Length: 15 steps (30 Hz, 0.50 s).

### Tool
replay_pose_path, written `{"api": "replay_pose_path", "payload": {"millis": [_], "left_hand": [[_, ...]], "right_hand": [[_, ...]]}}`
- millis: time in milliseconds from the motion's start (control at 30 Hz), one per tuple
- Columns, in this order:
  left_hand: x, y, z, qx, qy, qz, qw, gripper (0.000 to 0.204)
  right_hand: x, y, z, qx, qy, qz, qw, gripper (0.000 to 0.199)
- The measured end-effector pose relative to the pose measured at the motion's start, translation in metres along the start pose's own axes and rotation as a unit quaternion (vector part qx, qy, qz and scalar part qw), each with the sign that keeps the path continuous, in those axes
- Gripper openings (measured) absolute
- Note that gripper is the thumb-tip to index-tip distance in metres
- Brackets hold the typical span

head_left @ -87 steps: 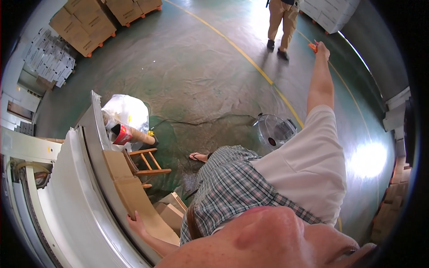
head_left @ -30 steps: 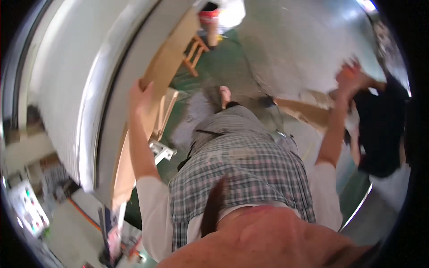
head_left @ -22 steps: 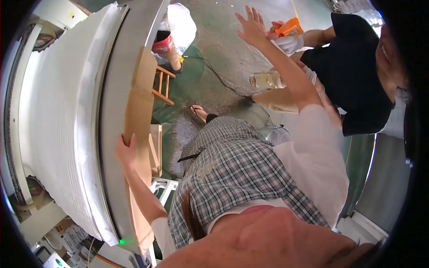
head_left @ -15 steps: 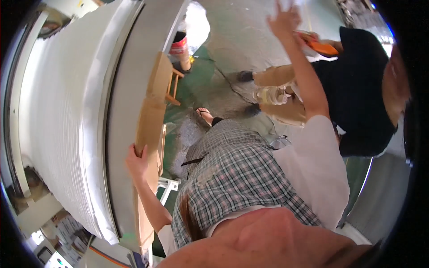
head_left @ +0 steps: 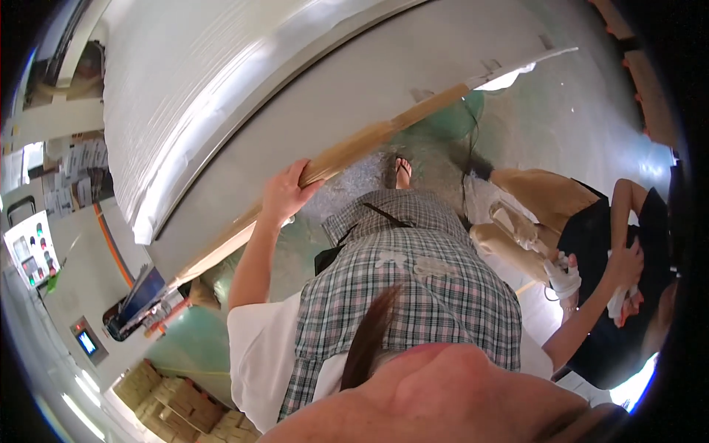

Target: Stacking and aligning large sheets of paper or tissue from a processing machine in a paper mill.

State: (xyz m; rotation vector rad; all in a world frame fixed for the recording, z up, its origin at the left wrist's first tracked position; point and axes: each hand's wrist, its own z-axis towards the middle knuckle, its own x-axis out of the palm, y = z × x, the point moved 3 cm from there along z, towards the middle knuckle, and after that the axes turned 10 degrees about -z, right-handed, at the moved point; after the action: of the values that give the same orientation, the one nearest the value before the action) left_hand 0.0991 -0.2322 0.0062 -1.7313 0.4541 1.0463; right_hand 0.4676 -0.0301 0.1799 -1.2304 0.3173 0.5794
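My left hand grips a cardboard strip that runs along the edge of a long grey table, with fingers bent over it. My right arm stretches out to the right. At its end my right hand is curled, close to a co-worker's dark shirt. Beside it hangs a white piece whose kind I cannot make out, and what my fingers hold is hidden. The co-worker's hand is at the white top of a clear bottle.
A large stack of white sheets lies on the table's far side. At left stand a lit control panel and a cabinet with a small screen. Cardboard boxes are piled at lower left. A dark cable crosses the green floor.
My view has turned, so the table now slants across the top. My raised, spread right hand has come down beside the co-worker. My left hand stays on the cardboard edge.
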Motion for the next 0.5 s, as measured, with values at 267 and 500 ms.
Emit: {"api": "replay_pose_path", "payload": {"millis": [267, 500], "left_hand": [[0.007, -0.001, 0.019, 0.052, 0.023, -0.033, 0.998, 0.039], [0.0, 0.002, 0.011, -0.007, 0.034, 0.011, 0.999, 0.043]], "right_hand": [[0.274, -0.141, 0.024, -0.01, 0.016, -0.062, 0.998, 0.031], [0.345, -0.153, 0.034, -0.063, -0.021, -0.041, 0.997, 0.028]]}}
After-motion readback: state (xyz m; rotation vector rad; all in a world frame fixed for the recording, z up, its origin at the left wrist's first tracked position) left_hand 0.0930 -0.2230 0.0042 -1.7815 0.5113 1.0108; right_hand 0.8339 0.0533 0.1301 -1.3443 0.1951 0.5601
